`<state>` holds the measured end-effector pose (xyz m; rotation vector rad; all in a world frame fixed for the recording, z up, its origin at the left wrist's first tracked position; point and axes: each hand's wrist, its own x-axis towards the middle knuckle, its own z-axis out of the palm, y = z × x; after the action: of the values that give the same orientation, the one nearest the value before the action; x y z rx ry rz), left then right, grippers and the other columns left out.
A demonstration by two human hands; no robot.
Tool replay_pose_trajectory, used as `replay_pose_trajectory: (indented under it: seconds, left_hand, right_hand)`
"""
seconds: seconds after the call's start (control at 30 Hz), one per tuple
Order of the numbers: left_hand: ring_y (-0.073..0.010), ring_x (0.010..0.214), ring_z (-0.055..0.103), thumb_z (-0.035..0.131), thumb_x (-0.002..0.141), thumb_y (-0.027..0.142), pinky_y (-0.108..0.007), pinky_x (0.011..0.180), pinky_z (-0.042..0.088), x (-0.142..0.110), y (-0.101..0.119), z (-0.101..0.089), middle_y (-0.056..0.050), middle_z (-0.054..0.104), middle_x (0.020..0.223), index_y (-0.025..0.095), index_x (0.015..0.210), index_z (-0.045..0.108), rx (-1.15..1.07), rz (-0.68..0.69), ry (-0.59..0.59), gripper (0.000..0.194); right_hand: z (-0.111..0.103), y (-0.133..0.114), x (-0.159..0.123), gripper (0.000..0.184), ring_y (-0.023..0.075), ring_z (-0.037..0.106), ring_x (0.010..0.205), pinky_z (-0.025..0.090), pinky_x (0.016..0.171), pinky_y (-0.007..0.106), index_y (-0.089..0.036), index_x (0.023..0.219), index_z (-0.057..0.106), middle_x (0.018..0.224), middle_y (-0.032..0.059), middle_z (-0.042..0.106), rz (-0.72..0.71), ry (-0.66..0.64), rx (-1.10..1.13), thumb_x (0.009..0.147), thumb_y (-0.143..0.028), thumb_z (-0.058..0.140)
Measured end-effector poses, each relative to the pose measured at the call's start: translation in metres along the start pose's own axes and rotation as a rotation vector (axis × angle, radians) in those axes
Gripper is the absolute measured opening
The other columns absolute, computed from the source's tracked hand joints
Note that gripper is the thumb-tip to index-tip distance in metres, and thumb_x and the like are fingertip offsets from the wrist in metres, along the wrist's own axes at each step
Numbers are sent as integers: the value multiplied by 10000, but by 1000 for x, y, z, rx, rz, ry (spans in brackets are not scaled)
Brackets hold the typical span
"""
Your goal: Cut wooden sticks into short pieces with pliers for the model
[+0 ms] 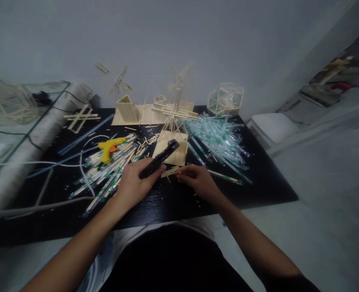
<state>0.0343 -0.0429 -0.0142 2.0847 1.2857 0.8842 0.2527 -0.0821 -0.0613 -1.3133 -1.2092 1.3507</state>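
My left hand [136,178] is closed around a long black tool [159,159] with a rounded tip, tilted up and to the right; its exact kind is unclear. My right hand [199,182] has its thumb and fingers pinched together, with a tiny pale spot at the fingertips. Whatever it holds is too small to name. Between the hands, short thin wooden sticks [170,172] lie close to the right fingertips. Just beyond stands a stick windmill model [175,121] on a flat wooden base [179,156].
Left of the hands, a yellow glue gun [108,149] rests on wrapped stick bundles [106,178], its white cord [81,162] trailing left. Plastic wrappers [216,132] pile up on the right. Behind are another windmill model [126,109] and a stick polyhedron [226,99], against the wall.
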Motion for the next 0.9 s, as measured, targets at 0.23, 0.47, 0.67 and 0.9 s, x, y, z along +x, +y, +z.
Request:
replay_pose_trajectory:
  seconds: [0.23,0.47,0.67,0.9]
  left_hand:
    - [-134,666,647,639,908,299,-217,659,474,6,0,13,12,731,742,188,881,752,65,159,-135,161]
    - [-159,744,714,614,871,157,-234,703,510,3,-7,19,-4,773,842,203,949,732,39,250,-148,149]
    - [-164,780,732,624,885,168,-236,722,524,1,-7,16,-17,788,886,198,996,727,-16,278,-175,155]
    - [-168,770,723,641,910,252,-248,724,516,-1,-12,14,-10,784,877,198,967,739,-18,201,-189,126]
  right_hand:
    - [14,7,5,155,204,732,796,545,770,296,-200,909,815,878,27,811,-222,125,-155,818,-309,752]
    - [18,26,6,91,200,737,731,544,700,272,-213,897,823,843,9,812,-352,118,-336,833,-198,759]
    - [18,35,9,78,197,731,741,543,711,267,-212,844,809,818,8,799,-464,116,-428,820,-147,773]
    - [21,36,8,124,173,731,745,541,743,247,-211,947,799,891,20,803,-506,72,-442,865,-146,732]
